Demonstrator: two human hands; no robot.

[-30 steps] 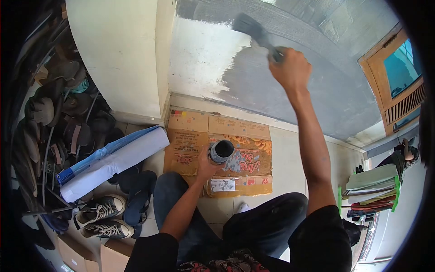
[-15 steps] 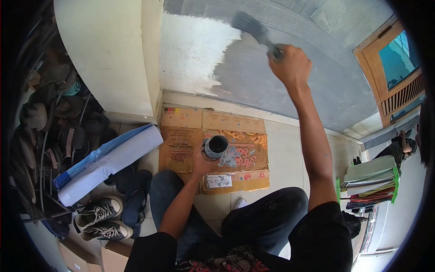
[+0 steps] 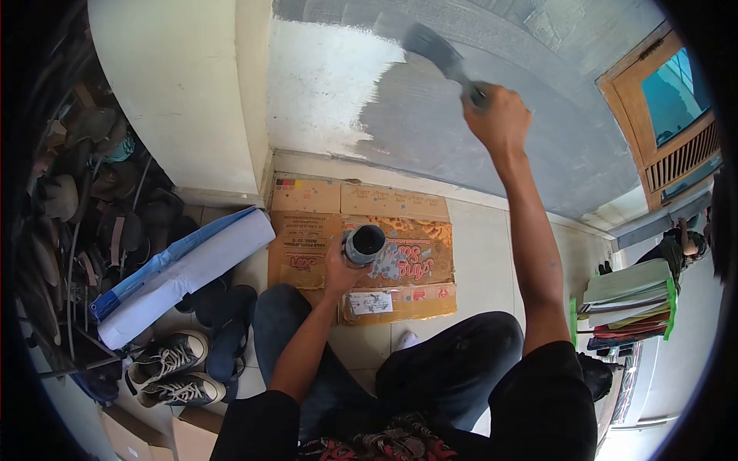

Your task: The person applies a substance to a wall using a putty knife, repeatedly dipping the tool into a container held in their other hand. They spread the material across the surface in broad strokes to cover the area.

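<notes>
Brush (image 3: 437,49): nudged rightward along the wall (image 3: 446,115) since the earlier frame, its handle clamped in the right hand (image 3: 498,119).
Cup (image 3: 369,240): clasped by the left hand (image 3: 339,270), mouth up, well apart from the right.
Cardboard (image 3: 311,223): on the floor (image 3: 484,253) beneath the left hand.
Wall coating: grey behind the right hand, white patch (image 3: 315,84) left of it.
</notes>
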